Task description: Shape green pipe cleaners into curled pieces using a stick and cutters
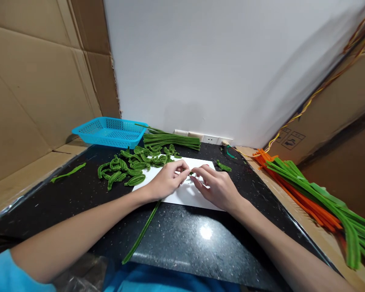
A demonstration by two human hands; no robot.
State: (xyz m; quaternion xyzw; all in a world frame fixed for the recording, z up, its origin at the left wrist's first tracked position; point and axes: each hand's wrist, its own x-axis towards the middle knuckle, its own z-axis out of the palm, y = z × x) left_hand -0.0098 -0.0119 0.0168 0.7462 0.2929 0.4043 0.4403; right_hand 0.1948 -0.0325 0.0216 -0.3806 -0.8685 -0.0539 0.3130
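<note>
Over the white sheet (pixel 182 196), my left hand (pixel 169 178) and my right hand (pixel 214 184) meet at the fingertips. Both pinch a small piece of green fuzzy stem (pixel 191 173), mostly hidden by the fingers. A long green stem (pixel 142 233) runs from under my left hand toward the front edge of the black table. Several looped green leaf shapes (pixel 135 180) lie in a pile left of and behind my left hand. One more green piece (pixel 224 166) rests behind my right hand.
A blue basket (pixel 111 140) stands at the back left, beside a bundle of green stems (pixel 170 140). Wall sockets (pixel 211 139) and a yellow cable (pixel 304 110) are behind. Green stems (pixel 319 194) and orange stems (pixel 304 202) lie at the right on cardboard. A green strip (pixel 69 172) lies left.
</note>
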